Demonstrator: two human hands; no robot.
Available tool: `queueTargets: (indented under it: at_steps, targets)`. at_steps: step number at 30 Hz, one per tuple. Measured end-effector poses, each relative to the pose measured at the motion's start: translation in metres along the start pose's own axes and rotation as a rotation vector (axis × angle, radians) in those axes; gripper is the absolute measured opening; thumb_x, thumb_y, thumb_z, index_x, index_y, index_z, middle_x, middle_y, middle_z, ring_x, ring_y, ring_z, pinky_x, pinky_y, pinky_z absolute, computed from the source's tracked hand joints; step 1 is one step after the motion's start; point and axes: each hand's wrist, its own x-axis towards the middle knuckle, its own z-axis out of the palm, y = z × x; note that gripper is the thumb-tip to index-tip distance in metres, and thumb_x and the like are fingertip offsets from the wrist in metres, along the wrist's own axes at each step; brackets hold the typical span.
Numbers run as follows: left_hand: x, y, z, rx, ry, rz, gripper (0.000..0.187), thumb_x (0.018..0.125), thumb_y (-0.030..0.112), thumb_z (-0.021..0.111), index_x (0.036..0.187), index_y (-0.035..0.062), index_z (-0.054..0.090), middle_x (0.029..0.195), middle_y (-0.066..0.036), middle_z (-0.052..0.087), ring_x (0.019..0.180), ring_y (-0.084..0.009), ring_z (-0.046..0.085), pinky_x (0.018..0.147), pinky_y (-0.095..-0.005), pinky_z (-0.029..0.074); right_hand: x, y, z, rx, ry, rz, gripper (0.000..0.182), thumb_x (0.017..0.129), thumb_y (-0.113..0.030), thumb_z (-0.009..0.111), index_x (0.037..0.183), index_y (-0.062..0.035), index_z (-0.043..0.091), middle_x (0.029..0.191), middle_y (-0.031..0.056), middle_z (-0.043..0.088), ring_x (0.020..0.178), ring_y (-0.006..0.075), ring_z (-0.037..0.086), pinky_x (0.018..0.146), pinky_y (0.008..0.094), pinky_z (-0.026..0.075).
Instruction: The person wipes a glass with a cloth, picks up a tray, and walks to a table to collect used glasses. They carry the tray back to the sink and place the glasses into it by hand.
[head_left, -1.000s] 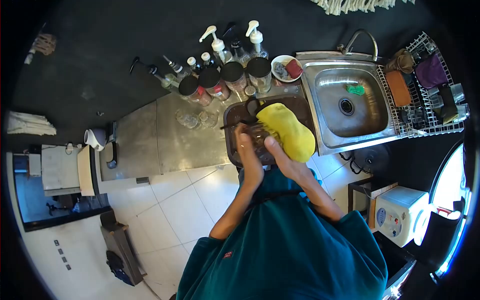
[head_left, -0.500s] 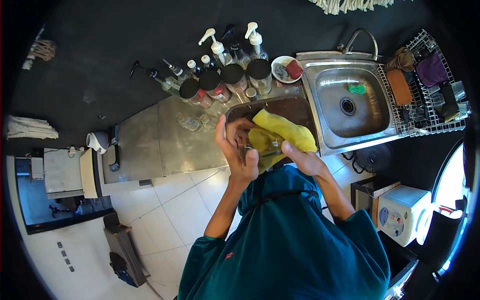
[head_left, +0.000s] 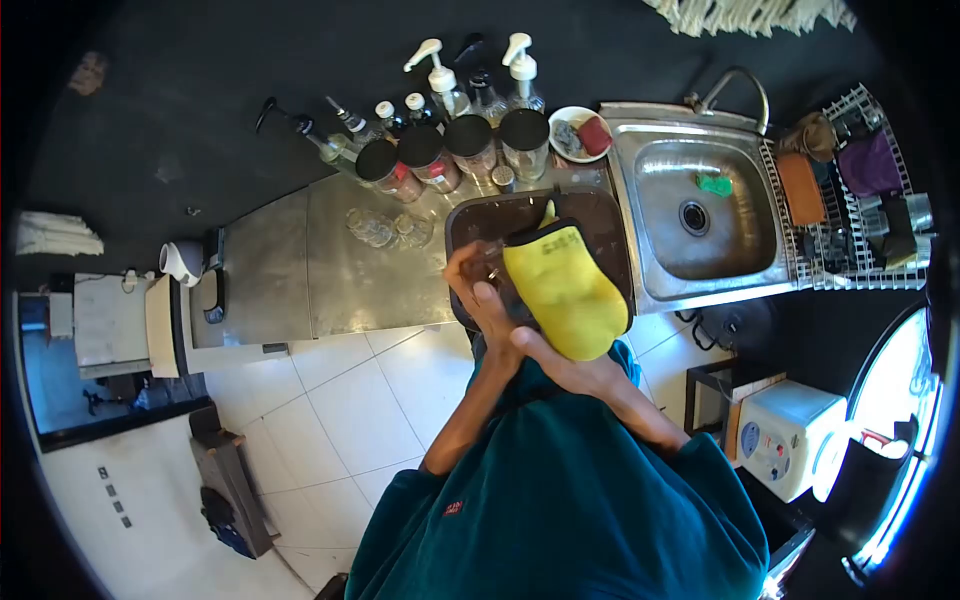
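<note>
My left hand [head_left: 488, 310] is closed around a clear drinking glass [head_left: 488, 264], most of which is hidden by the fingers and a cloth. A yellow cloth with a dark edge [head_left: 567, 295] drapes over my right hand [head_left: 575, 370], which grips it from behind; the thumb shows at its lower left. The cloth lies against the right side of the glass. Both hands are over the near part of a dark brown tub [head_left: 594, 202] on the counter. Left of the tub, clear glass jars [head_left: 370, 228] rest on the steel.
Black-lidded jars [head_left: 470, 140] and pump bottles [head_left: 440, 85] line the wall behind. A small bowl [head_left: 580, 134] stands beside them. To the right are a steel sink [head_left: 710, 240] with a green sponge [head_left: 714, 184] and a wire dish rack [head_left: 850, 240].
The yellow cloth has turned and spread out, now covering my right hand's fingers. My hands have come closer together and the glass has shifted left, more hidden.
</note>
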Motion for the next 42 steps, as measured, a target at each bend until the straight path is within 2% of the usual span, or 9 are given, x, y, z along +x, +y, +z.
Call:
queueTargets:
  at_steps: [8, 11, 13, 19, 22, 27, 33, 39, 42]
  targets:
    - [0.012, -0.013, -0.021, 0.266, -0.093, 0.233, 0.063, 0.091, 0.049, 0.046, 0.129, 0.0018, 0.031, 0.12, -0.017, 0.042, 0.109, -0.0259, 0.047, 0.09, -0.039, 0.041, 0.013, 0.044, 0.022, 1.26, 0.207, 0.607, 0.043, 0.098, -0.024, 0.047, 0.138, -0.0109, 0.036, 0.129, 0.0048, 0.048, 0.121, 0.0195, 0.043, 0.101, 0.0367, 0.035]
    - [0.017, -0.017, -0.034, 0.441, -0.127, 0.172, 0.057, 0.09, 0.033, 0.052, 0.13, 0.0004, 0.029, 0.121, -0.021, 0.041, 0.111, -0.0314, 0.047, 0.093, -0.0408, 0.04, 0.017, 0.038, 0.028, 1.14, 0.066, 0.612, 0.055, 0.097, -0.038, 0.043, 0.144, -0.0125, 0.026, 0.143, 0.0057, 0.035, 0.133, 0.0229, 0.032, 0.11, 0.0405, 0.025]
    - [0.02, -0.021, -0.039, 0.594, -0.096, 0.078, 0.053, 0.09, 0.025, 0.054, 0.13, 0.0, 0.03, 0.121, -0.022, 0.041, 0.11, -0.0321, 0.048, 0.093, -0.0398, 0.04, 0.016, 0.043, 0.038, 1.255, 0.054, 0.623, 0.052, 0.097, -0.026, 0.05, 0.142, -0.013, 0.028, 0.141, 0.0037, 0.036, 0.132, 0.0187, 0.031, 0.108, 0.0409, 0.027]
    - [0.011, -0.037, -0.079, 0.148, -0.128, -0.188, 0.043, 0.088, 0.014, 0.058, 0.124, 0.0044, 0.035, 0.115, -0.012, 0.046, 0.106, -0.0209, 0.049, 0.091, -0.0357, 0.041, 0.012, 0.059, 0.075, 0.84, 0.232, 0.693, 0.053, 0.093, -0.028, 0.058, 0.137, -0.0062, 0.038, 0.13, 0.0055, 0.048, 0.122, 0.0164, 0.043, 0.104, 0.0318, 0.032]
    - [0.02, -0.037, -0.116, -0.251, -0.322, -0.491, 0.048, 0.082, 0.007, 0.066, 0.122, 0.0072, 0.039, 0.112, -0.006, 0.05, 0.106, -0.0169, 0.052, 0.091, -0.0314, 0.044, 0.017, 0.058, 0.08, 0.543, 0.105, 0.793, 0.049, 0.092, -0.033, 0.059, 0.129, -0.0031, 0.047, 0.12, 0.0061, 0.055, 0.111, 0.015, 0.049, 0.097, 0.0283, 0.037]
    - [0.065, -0.037, -0.164, 0.02, -0.634, -0.73, 0.054, 0.083, 0.007, 0.064, 0.132, 0.0032, 0.041, 0.125, -0.012, 0.053, 0.116, -0.0217, 0.051, 0.097, -0.0343, 0.044, 0.036, 0.06, 0.116, 0.454, 0.003, 0.67, 0.047, 0.094, -0.039, 0.054, 0.122, -0.0014, 0.051, 0.108, 0.0088, 0.06, 0.099, 0.0173, 0.056, 0.087, 0.0306, 0.043]
    - [0.091, -0.022, -0.191, 0.411, -0.89, -0.577, 0.063, 0.082, 0.009, 0.066, 0.136, 0.0033, 0.034, 0.122, -0.013, 0.054, 0.108, -0.0208, 0.056, 0.091, -0.0322, 0.047, 0.065, 0.035, 0.137, 0.241, -0.069, 0.69, 0.047, 0.093, -0.046, 0.05, 0.12, -0.0076, 0.055, 0.094, 0.01, 0.064, 0.088, 0.0175, 0.06, 0.08, 0.0291, 0.046]
    - [0.1, -0.039, -0.202, 0.347, -0.722, -0.529, 0.077, 0.081, 0.015, 0.069, 0.143, 0.0068, 0.024, 0.111, -0.014, 0.056, 0.097, -0.0231, 0.059, 0.084, -0.0326, 0.049, 0.066, 0.042, 0.158, 0.087, 0.104, 0.647, 0.041, 0.096, -0.039, 0.048, 0.118, -0.0066, 0.057, 0.099, 0.0105, 0.063, 0.09, 0.0174, 0.06, 0.08, 0.0279, 0.046]
    - [0.123, -0.052, -0.206, 0.235, -0.48, -0.441, 0.079, 0.081, 0.016, 0.07, 0.143, 0.0025, 0.022, 0.118, -0.016, 0.051, 0.108, -0.0229, 0.051, 0.092, -0.0327, 0.043, 0.071, 0.017, 0.153, 0.45, 0.244, 0.874, 0.045, 0.098, -0.038, 0.047, 0.116, 0.0014, 0.056, 0.104, 0.0054, 0.063, 0.095, 0.0125, 0.057, 0.084, 0.027, 0.045]
